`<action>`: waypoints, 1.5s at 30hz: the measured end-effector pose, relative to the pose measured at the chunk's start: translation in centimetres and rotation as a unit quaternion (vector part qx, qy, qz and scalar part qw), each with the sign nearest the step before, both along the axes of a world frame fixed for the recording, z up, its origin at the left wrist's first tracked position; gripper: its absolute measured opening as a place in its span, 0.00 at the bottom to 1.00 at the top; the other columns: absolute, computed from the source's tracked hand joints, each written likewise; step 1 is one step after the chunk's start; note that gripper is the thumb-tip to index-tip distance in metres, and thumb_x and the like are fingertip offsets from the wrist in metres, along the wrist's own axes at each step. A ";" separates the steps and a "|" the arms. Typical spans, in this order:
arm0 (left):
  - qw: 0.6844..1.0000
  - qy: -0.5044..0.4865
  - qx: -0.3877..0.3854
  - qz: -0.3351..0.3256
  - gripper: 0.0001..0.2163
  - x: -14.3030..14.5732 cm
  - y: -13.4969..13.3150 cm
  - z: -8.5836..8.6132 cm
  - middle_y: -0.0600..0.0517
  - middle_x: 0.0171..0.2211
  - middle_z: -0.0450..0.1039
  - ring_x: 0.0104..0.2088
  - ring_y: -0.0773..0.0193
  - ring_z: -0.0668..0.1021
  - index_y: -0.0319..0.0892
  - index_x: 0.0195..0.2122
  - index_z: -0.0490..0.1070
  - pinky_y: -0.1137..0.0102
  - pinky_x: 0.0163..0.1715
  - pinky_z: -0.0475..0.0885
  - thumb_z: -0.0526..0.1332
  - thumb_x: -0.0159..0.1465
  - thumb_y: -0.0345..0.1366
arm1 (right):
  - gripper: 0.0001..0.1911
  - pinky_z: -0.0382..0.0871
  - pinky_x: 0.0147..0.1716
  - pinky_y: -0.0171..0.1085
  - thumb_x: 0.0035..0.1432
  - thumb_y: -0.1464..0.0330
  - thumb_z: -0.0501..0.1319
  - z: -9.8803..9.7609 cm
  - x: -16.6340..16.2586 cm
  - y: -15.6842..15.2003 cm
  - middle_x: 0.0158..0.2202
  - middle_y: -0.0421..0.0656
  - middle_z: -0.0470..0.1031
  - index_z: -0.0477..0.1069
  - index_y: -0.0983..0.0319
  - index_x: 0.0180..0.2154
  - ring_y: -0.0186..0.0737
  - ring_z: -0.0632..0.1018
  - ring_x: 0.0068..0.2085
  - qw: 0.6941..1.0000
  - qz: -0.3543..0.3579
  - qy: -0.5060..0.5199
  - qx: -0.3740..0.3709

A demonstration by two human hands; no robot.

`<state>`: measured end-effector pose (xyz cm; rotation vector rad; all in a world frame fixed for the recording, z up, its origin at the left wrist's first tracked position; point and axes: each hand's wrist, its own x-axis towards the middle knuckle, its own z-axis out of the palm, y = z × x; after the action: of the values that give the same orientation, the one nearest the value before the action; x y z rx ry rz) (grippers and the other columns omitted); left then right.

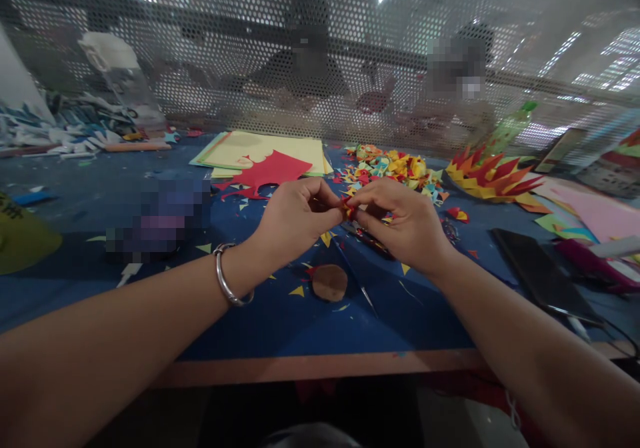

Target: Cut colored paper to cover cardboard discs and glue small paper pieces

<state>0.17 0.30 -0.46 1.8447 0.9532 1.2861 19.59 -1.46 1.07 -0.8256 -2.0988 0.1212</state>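
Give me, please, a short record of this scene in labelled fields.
Left hand: pinches the small red and yellow paper piece; silver bangle on its wrist
Right hand: pinches the same piece from the other side
Surface: blue table, strewn with snippets
Below the hands: brown disc
Behind the hands: scrap pile; yellow sheets, red cut sheet overlapping them
Right side: spiky paper piece, black phone
Backdrop: perforated screen

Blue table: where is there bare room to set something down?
Bare: left of the yellow sheets, and the near edge below the brown disc. Crowded: the scrap pile beyond the right hand, and around the black phone.
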 end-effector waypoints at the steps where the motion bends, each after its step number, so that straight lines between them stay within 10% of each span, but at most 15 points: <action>1: 1.000 -0.002 0.002 0.004 0.06 0.0 0.0 0.0 0.51 0.29 0.80 0.30 0.64 0.79 0.42 0.28 0.71 0.70 0.28 0.75 0.68 0.55 0.34 | 0.07 0.71 0.34 0.38 0.61 0.74 0.62 -0.1 0.0 0.0 0.39 0.46 0.79 0.78 0.60 0.39 0.40 0.78 0.39 1.000 -0.001 0.000 0.006; 13: 0.999 -0.037 0.003 0.033 0.05 0.2 -0.7 0.6 0.53 0.27 0.78 0.28 0.67 0.79 0.40 0.28 0.71 0.72 0.27 0.73 0.68 0.54 0.32 | 0.08 0.70 0.30 0.37 0.60 0.73 0.62 -0.1 -0.5 -0.6 0.36 0.41 0.78 0.75 0.58 0.41 0.34 0.74 0.28 0.997 -0.070 0.013 0.008; 25: 0.991 0.025 0.127 0.043 0.01 0.2 -0.7 0.1 0.50 0.34 0.79 0.35 0.65 0.79 0.41 0.31 0.73 0.70 0.35 0.75 0.64 0.59 0.30 | 0.07 0.72 0.47 0.47 0.62 0.75 0.60 -0.4 -0.7 0.0 0.40 0.44 0.80 0.74 0.57 0.37 0.45 0.79 0.46 0.997 -0.036 0.027 0.063; 45: 0.993 0.087 0.078 0.021 0.02 -0.8 -0.1 0.7 0.51 0.28 0.79 0.28 0.66 0.77 0.40 0.31 0.77 0.72 0.28 0.70 0.65 0.58 0.31 | 0.09 0.75 0.45 0.46 0.65 0.73 0.56 -1.1 -1.2 0.4 0.40 0.49 0.80 0.75 0.60 0.40 0.45 0.80 0.45 0.999 -0.016 -0.014 0.044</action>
<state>-0.61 0.20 0.26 2.0953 1.0116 1.2704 18.40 -1.09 -0.05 -0.8119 -2.1004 -0.0008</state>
